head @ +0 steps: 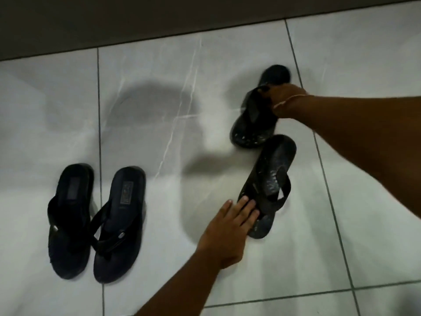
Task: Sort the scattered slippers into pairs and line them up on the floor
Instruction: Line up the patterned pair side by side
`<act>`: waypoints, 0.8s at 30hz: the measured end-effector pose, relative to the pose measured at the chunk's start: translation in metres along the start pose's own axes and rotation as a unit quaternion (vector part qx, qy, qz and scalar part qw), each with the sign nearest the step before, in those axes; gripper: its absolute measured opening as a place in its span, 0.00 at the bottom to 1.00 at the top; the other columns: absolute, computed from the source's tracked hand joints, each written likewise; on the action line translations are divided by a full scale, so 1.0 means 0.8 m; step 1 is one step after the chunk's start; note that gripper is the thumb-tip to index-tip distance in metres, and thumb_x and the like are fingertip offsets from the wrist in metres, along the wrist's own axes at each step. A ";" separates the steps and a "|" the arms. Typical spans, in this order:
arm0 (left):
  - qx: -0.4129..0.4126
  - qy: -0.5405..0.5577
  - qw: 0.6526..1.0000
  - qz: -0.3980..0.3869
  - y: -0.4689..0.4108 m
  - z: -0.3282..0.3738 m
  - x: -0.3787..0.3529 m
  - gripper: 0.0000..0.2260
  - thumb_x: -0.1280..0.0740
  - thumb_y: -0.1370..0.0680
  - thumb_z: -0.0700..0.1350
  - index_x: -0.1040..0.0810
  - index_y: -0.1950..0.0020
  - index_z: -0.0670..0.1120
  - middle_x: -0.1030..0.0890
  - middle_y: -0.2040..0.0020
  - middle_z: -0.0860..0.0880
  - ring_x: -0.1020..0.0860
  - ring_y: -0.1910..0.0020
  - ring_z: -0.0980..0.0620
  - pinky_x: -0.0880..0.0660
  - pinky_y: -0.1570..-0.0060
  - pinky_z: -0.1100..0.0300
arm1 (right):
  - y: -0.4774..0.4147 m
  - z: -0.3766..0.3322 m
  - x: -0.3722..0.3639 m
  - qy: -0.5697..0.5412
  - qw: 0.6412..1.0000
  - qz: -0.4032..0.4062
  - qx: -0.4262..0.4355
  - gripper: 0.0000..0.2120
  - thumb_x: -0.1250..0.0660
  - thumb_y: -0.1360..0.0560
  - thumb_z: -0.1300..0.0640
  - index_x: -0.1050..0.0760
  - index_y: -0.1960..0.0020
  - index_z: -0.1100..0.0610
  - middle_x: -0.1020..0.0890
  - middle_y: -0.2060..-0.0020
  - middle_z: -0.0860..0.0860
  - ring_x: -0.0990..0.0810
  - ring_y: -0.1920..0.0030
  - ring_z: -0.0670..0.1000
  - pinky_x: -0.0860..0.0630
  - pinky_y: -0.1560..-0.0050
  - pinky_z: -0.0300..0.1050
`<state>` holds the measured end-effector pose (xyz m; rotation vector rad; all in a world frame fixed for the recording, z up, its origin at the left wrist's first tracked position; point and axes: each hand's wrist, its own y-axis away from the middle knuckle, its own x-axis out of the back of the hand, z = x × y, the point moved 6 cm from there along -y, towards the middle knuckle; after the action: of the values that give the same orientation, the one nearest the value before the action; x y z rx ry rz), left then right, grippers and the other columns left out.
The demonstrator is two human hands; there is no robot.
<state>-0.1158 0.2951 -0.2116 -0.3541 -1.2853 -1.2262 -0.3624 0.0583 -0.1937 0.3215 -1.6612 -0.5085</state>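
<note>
Two black flip-flops (70,220) (120,222) stand side by side on the floor at the left, toes toward me. At the right, my right hand (284,99) grips the strap of a worn black slipper (252,126), which tilts with its far end raised. A second worn black slipper (270,179) lies flat just below it, angled. My left hand (230,229) rests with spread fingers on that slipper's near left edge, holding nothing.
The floor is pale marbled tile (159,110) with dark grout lines. A dark strip (136,19) runs along the far edge, wall or step. A thin band circles my right wrist (289,99).
</note>
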 end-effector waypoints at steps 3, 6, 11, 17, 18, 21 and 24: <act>-0.016 -0.047 0.998 -0.026 0.046 -0.025 -0.003 0.30 0.40 0.25 0.49 0.41 0.23 0.47 0.39 0.22 0.45 0.45 0.22 0.44 0.44 0.26 0.41 | 0.033 0.071 -0.008 0.002 0.999 -0.016 -0.045 0.30 0.38 0.21 0.55 0.45 0.23 0.53 0.39 0.24 0.58 0.36 0.27 0.63 0.41 0.26 0.58; 0.002 -0.070 0.996 -0.053 0.063 -0.049 0.001 0.31 0.37 0.29 0.50 0.34 0.26 0.47 0.32 0.25 0.45 0.37 0.25 0.44 0.33 0.30 0.41 | 0.070 0.110 -0.031 0.000 0.996 -0.039 -0.080 0.33 0.37 0.22 0.54 0.49 0.22 0.49 0.42 0.22 0.55 0.37 0.27 0.65 0.38 0.27 0.60; 0.072 -0.087 0.993 -0.030 0.074 -0.096 0.017 0.28 0.43 0.24 0.53 0.38 0.24 0.47 0.35 0.24 0.44 0.41 0.23 0.42 0.41 0.27 0.40 | 0.109 0.145 -0.056 -0.041 0.987 -0.052 -0.144 0.30 0.40 0.21 0.47 0.49 0.23 0.42 0.39 0.23 0.55 0.34 0.29 0.64 0.36 0.29 0.60; 0.130 -0.042 0.990 -0.028 0.044 -0.091 0.022 0.28 0.51 0.20 0.51 0.53 0.21 0.48 0.52 0.19 0.45 0.58 0.21 0.44 0.61 0.23 0.46 | 0.149 0.056 -0.085 0.038 0.994 -0.104 -0.004 0.33 0.38 0.23 0.49 0.49 0.23 0.44 0.46 0.22 0.55 0.36 0.27 0.63 0.34 0.30 0.56; 0.130 -0.036 0.990 -0.029 0.043 -0.085 0.026 0.28 0.51 0.20 0.51 0.53 0.21 0.48 0.52 0.19 0.45 0.58 0.21 0.44 0.61 0.23 0.47 | 0.156 0.042 -0.087 0.060 0.992 -0.109 0.023 0.31 0.39 0.22 0.50 0.48 0.23 0.44 0.47 0.21 0.53 0.38 0.26 0.61 0.37 0.29 0.55; 0.129 0.029 0.991 0.032 0.043 -0.079 0.061 0.29 0.46 0.23 0.52 0.44 0.22 0.48 0.40 0.21 0.45 0.48 0.21 0.46 0.58 0.23 0.49 | 0.182 0.012 -0.068 0.076 0.995 -0.010 0.070 0.27 0.40 0.22 0.55 0.41 0.25 0.45 0.40 0.23 0.51 0.39 0.26 0.58 0.44 0.26 0.56; 0.161 0.073 0.963 0.203 0.044 -0.106 0.122 0.30 0.38 0.29 0.55 0.34 0.27 0.49 0.29 0.27 0.46 0.36 0.26 0.46 0.43 0.25 0.46 | 0.217 0.008 -0.053 -0.104 0.984 0.146 0.001 0.27 0.37 0.23 0.55 0.38 0.26 0.51 0.37 0.25 0.56 0.38 0.27 0.62 0.38 0.28 0.57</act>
<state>-0.0606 0.1951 -0.1422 -0.2681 -1.1879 -0.6709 -0.3487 0.2295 -0.1432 0.0223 -1.8727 -0.3278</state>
